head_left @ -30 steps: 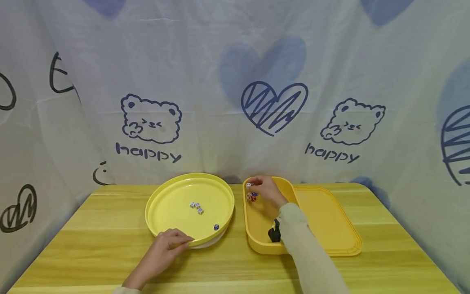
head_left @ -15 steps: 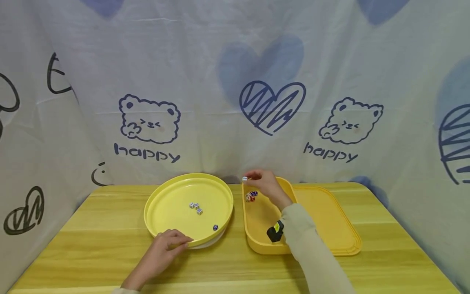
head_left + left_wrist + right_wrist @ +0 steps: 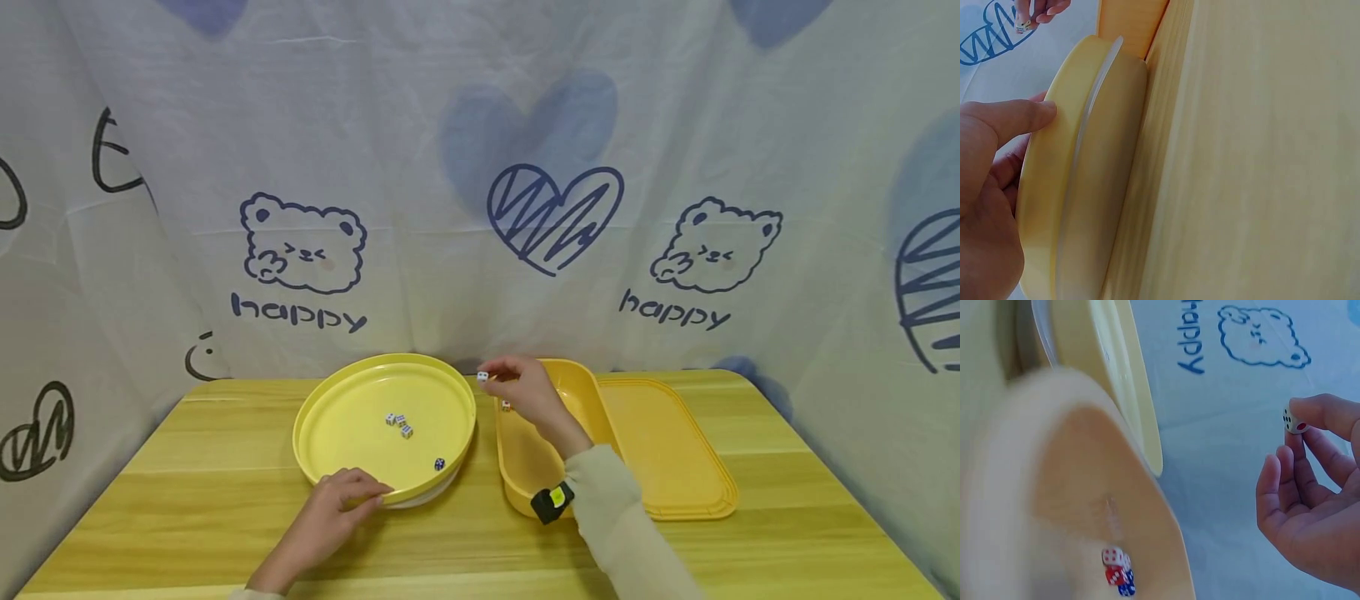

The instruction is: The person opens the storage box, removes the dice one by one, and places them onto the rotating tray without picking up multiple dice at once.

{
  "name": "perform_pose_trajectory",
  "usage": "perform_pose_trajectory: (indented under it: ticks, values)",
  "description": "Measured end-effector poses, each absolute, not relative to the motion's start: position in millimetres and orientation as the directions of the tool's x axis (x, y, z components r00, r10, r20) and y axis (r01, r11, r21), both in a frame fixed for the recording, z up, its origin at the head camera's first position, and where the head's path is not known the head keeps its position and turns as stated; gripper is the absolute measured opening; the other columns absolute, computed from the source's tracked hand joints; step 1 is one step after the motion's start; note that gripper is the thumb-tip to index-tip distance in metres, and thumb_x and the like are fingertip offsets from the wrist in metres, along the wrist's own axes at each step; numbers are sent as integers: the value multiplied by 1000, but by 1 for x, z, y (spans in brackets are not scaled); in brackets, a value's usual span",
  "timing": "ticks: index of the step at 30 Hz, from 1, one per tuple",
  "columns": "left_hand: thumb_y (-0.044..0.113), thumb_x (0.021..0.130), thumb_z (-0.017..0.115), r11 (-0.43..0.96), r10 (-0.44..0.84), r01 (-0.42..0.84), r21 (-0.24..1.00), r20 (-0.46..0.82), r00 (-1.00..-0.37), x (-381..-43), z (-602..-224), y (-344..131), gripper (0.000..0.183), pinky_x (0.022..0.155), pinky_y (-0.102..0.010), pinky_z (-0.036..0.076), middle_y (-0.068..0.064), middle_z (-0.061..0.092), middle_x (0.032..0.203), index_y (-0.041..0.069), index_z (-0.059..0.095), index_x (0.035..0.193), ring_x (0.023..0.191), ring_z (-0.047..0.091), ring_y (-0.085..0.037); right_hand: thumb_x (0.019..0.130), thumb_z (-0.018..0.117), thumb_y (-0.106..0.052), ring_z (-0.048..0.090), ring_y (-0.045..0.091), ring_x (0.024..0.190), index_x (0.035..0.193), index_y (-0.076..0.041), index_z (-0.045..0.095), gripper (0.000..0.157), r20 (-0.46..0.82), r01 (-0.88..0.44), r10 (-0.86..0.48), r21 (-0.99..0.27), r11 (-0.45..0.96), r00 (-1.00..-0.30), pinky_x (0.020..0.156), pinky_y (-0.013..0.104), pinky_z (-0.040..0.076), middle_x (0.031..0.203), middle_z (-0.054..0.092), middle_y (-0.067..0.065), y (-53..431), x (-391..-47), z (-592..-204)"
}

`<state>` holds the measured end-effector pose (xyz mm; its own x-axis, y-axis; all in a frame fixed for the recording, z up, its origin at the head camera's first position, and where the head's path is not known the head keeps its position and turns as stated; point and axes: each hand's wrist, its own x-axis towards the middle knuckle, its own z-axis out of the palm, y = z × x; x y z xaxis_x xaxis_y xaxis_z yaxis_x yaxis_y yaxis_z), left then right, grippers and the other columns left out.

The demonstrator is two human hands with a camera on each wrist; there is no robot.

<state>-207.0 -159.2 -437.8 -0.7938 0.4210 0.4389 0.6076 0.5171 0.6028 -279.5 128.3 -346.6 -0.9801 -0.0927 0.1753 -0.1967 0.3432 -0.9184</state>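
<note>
My right hand (image 3: pixel 528 392) pinches a white die (image 3: pixel 482 377) between thumb and fingertips, raised over the gap between the round tray and the orange box. In the right wrist view, red and black pips show on this die (image 3: pixel 1295 421). My left hand (image 3: pixel 333 512) grips the near rim of the yellow round tray (image 3: pixel 337 425), thumb outside and fingers over the edge. Inside the tray lie 3 white dice (image 3: pixel 401 421) close together and a dark blue die (image 3: pixel 439 464) near the front. White, red (image 3: pixel 1115 575) and blue dice (image 3: pixel 1126 585) cluster in the orange box (image 3: pixel 517 492).
An orange lid (image 3: pixel 667 450) lies flat on the wooden table (image 3: pixel 187 500), right of the box. Behind the table hangs a printed curtain (image 3: pixel 420 250). A black device with a yellow mark (image 3: pixel 551 502) sits at my right wrist, overlapping the box's front in the head view.
My right hand has lifted the white die out of the box and carried it left past the box's rim toward the tray. The left hand stays on the tray rim.
</note>
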Motion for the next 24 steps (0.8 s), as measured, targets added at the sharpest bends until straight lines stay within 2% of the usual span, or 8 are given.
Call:
perform_pose_trajectory:
  ticks: [6,9,18,24]
  values:
    - [6,85,72,523,413,594,611,428,-804,-207,-438,-159,13,77,-33,43,11,67,89,11,76,96,85,58,-7,86,71,-7,56,19,87,102,-1,71,16,232,-271,-150,-900,341,-961,75,28,47,93,66,3,115,-265,-357]
    - [8,85,72,530,408,583,615,419,-812,-207,-438,-159,12,78,-35,43,12,67,89,13,75,96,87,58,-7,85,72,-7,57,19,86,101,0,70,18,252,-299,-177,-893,336,-951,74,28,48,93,66,3,107,-258,-362]
    - [9,86,72,531,412,601,597,438,-799,-206,-438,-158,11,78,-36,42,13,67,89,14,75,95,87,59,-7,85,74,-8,56,18,87,102,-1,70,19,191,-243,-193,-922,302,-962,72,27,48,96,65,3,92,-248,-377]
    - [7,85,73,518,422,628,581,465,-779,-207,-440,-159,12,75,-33,43,12,67,88,13,75,95,85,59,-7,84,75,-10,56,17,86,101,-2,70,19,206,-256,-179,-909,330,-962,71,27,49,94,66,3,86,-248,-382]
